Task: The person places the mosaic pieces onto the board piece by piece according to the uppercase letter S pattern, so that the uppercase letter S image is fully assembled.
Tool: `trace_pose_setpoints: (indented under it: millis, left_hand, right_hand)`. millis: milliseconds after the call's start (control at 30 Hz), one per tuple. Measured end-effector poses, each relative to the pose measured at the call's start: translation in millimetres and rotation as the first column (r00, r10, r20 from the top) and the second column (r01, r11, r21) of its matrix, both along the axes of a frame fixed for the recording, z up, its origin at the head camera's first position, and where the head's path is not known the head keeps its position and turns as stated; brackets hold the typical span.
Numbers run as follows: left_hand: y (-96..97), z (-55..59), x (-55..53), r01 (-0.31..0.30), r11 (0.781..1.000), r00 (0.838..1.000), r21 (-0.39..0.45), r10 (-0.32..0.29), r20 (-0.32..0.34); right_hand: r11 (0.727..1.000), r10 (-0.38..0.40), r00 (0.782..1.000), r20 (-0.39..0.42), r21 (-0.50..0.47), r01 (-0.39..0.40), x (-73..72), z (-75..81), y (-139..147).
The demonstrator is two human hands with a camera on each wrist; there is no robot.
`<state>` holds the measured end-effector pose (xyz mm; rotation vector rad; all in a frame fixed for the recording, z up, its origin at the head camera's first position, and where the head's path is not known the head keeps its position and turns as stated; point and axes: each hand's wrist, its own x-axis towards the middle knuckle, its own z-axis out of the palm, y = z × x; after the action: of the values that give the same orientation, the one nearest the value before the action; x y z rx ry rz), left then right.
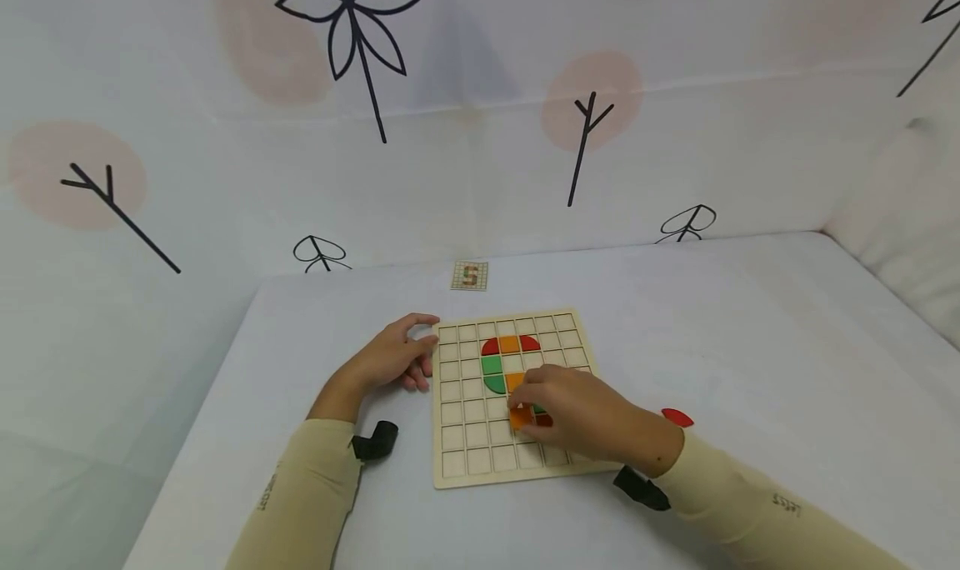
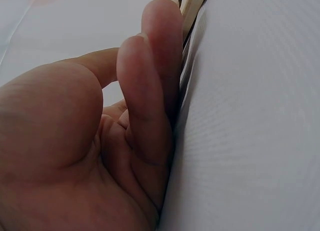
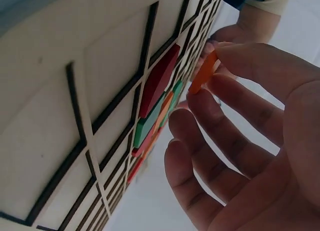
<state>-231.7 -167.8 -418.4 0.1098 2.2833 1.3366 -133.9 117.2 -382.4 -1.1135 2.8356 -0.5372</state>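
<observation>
A wooden grid board (image 1: 454, 462) lies on the white table. In its squares sit red quarter-round tiles (image 1: 528, 343), an orange square tile (image 1: 509, 344), a green square tile (image 1: 491, 365) and other coloured tiles, some hidden by my right hand (image 1: 573, 412). That hand pinches an orange tile (image 3: 204, 73) between thumb and fingertips, tilted close over the board's lower middle. At the board's left edge rests my left hand (image 1: 390, 357), its fingers loosely bent and fingertips right at the rim. The left wrist view shows its fingers (image 2: 142, 86) lying along the tabletop.
A small card (image 1: 470, 276) with an S-shaped tile pattern lies behind the board. Right of the board, beyond my right wrist, is a loose red tile (image 1: 677, 417). A patterned white cloth (image 1: 480, 170) hangs at the back of the table.
</observation>
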Motion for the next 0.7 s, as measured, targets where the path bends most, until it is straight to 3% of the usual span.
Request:
trace_pose_setpoints:
  millis: [700]
  left_hand:
    - [-0.2, -1.2, -0.2, -0.004, 1.000, 1.000, 0.003, 0.004, 0.006]
  right_hand:
    - [0.998, -0.013, 0.999, 0.051, 0.056, 0.010, -0.2, -8.7, -1.4]
